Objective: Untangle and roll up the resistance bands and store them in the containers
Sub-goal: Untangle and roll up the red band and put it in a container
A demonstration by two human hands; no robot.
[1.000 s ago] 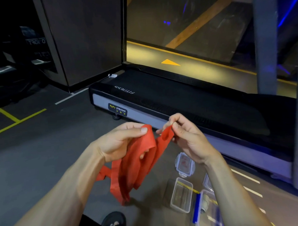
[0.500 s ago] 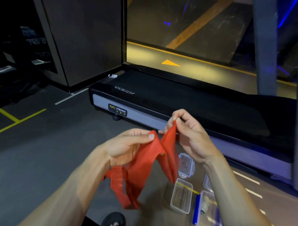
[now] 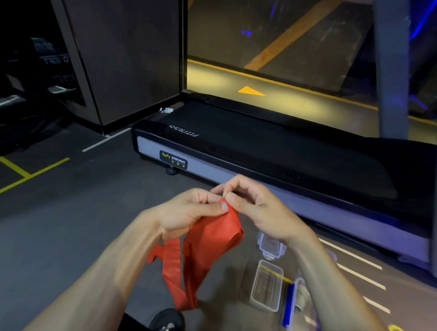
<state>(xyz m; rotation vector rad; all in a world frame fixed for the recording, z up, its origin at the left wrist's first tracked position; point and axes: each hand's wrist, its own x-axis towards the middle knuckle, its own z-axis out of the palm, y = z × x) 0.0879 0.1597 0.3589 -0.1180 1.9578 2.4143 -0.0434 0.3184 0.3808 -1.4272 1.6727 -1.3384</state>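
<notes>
We see two bare hands meeting at one spot, both pinching the top edge of a red band (image 3: 210, 237). The left hand (image 3: 189, 211) has its thumb laid flat along the band's edge with the fingers curled behind it. The right hand (image 3: 253, 206) presses thumb against forefinger on the same edge, its fingertips touching those of the left hand. The band is held in the air. Below the pinch it falls in wide, twisted folds, with one strip looping out under the left wrist and the lowest fold ending just above a dark shoe (image 3: 168, 323) at the bottom of the view. Below the right wrist, on the floor (image 3: 66, 232), lie clear plastic boxes: a small one with clip tabs (image 3: 271, 246) nearest the hands, an open oblong box (image 3: 266, 286) further down, and beside that, toward the right forearm, a box with a blue clip (image 3: 289, 304) holding something pale that we cannot make out. A bit of something yellow (image 3: 395, 328) shows at the bottom edge, past the right forearm. Beyond the hands runs a black treadmill (image 3: 261, 149) with a grey side rail. It carries a label reading "Body Strong". Behind the treadmill a glass panel (image 3: 270, 39) looks onto a lit surface with a yellow arrow (image 3: 250, 91). Off to the left of the hands, yellow and white lines cross the dark floor.
</notes>
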